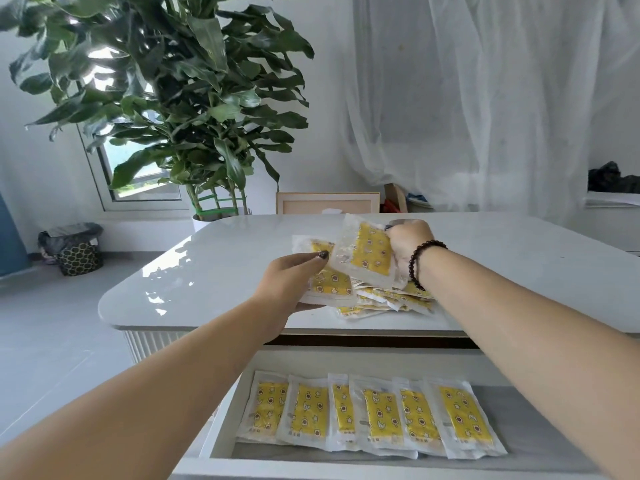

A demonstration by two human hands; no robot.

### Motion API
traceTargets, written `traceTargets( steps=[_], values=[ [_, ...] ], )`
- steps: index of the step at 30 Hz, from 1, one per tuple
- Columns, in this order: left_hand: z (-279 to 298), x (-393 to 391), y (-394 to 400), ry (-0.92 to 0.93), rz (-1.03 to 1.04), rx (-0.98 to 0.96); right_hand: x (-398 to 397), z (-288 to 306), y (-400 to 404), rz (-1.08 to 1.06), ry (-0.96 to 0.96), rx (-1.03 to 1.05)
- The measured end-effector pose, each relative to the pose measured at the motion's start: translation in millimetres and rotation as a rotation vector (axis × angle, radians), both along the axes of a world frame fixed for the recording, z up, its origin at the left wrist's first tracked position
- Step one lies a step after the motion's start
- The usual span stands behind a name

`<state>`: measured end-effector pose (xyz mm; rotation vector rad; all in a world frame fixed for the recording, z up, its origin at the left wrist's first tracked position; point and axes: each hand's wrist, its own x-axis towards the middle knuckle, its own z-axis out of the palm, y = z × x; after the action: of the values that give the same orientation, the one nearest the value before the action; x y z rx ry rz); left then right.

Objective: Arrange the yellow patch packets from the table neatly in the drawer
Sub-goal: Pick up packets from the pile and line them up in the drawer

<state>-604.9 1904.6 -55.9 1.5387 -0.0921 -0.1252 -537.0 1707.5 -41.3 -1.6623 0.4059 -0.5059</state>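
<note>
Both hands (pixel 291 282) (pixel 408 244) pinch packets (pixel 367 254): light, slippery, floppy film, so you grip by the sealed edges.

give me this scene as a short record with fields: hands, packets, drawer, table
left hand: left hand holds a stack of yellow patch packets
right hand: right hand grips one clear-wrapped yellow packet, lifted
table: glossy white table with a loose pile of packets
drawer: open white drawer, six-packet overlapping row
</note>
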Motion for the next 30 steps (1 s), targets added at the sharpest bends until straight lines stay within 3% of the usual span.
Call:
traceTargets(
  steps=[5, 9, 12, 16, 19, 21, 24, 28, 30],
  values=[
    [-3, -2, -2, -0.069, -0.037, 0.038, -23, -8, 49, 0.108, -0.158, -0.076],
    [-6, 4, 1, -0.088, 0.041, 0.121, -35, -10, 59, 0.196, -0.286, -0.183],
    [-4, 9, 3, -0.080, 0.139, 0.102, -30, -12, 45, 0.138, -0.290, -0.240],
    [-2, 17, 11, -0.044, 0.256, 0.106, -18, -33, 8, 0.078, -0.041, -0.567],
    [0, 15, 13, -0.020, 0.264, 0.101, -14, -53, -15, 0.179, 0.171, -0.899],
    [1, 11, 12, -0.037, 0.241, 0.108, -15, -61, -23, 0.281, 0.249, -0.997],
    [1, 5, 10, -0.072, 0.188, 0.118, -16, -62, -24, 0.365, 0.293, -1.032],
    [-1, 3, 7, -0.067, 0.144, 0.160, -17, -55, -20, 0.271, 0.278, -1.340],
    [-2, 4, 6, -0.074, 0.139, 0.194, -16, -54, -18, 0.226, 0.252, -1.357]
  ],
)
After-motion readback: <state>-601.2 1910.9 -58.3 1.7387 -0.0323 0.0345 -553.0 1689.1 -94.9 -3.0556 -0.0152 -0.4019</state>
